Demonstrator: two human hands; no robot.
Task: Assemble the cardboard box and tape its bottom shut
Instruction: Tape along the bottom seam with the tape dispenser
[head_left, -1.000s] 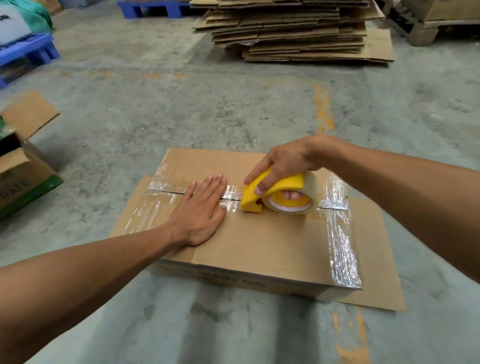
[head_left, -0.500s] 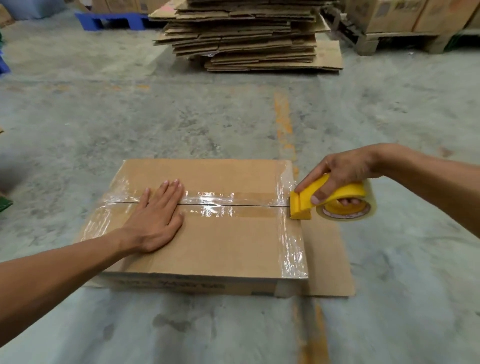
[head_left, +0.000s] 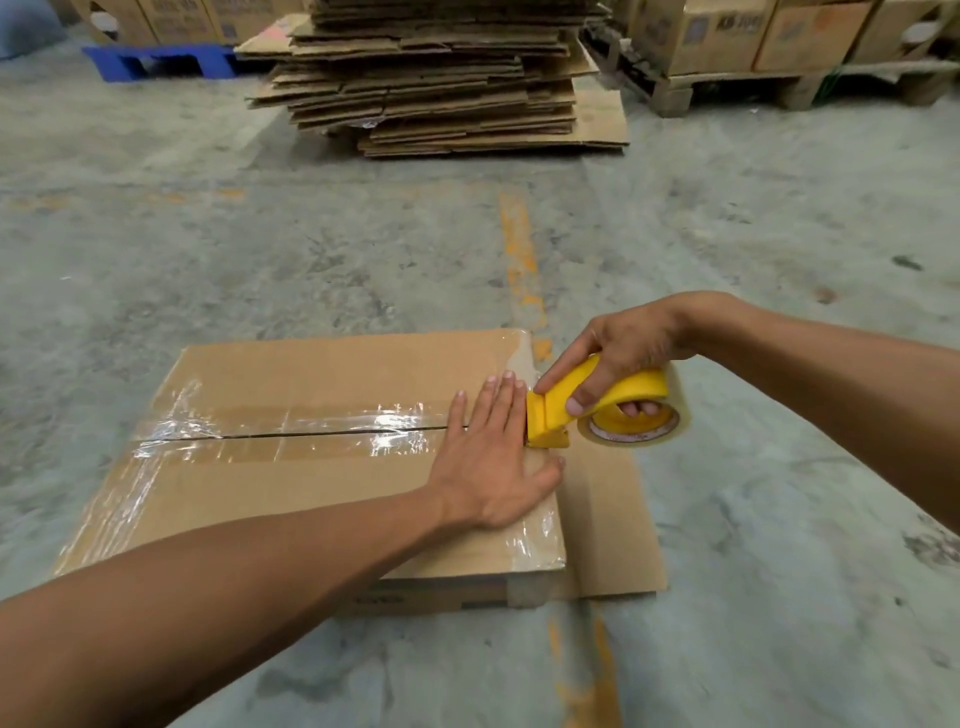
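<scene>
A brown cardboard box (head_left: 291, 488) lies on the concrete floor with its flaps closed. Clear tape (head_left: 332, 426) runs along the centre seam, and more tape covers both end edges. My left hand (head_left: 493, 462) presses flat on the box top at its right edge, fingers spread, over the end of the seam. My right hand (head_left: 623, 353) grips a yellow tape dispenser (head_left: 587, 405) with a clear roll. The dispenser's cutter end sits just past the box's right edge, touching my left fingertips.
A box flap (head_left: 618, 525) lies flat on the floor to the right of the box. A stack of flattened cardboard (head_left: 441, 78) stands at the back centre. A blue pallet (head_left: 156, 60) is back left. Boxes on a wooden pallet (head_left: 779, 47) are back right.
My right hand pulled the dispenser along the seam to past the box's right edge. My left hand then slid from the left part of the box top to its right edge.
</scene>
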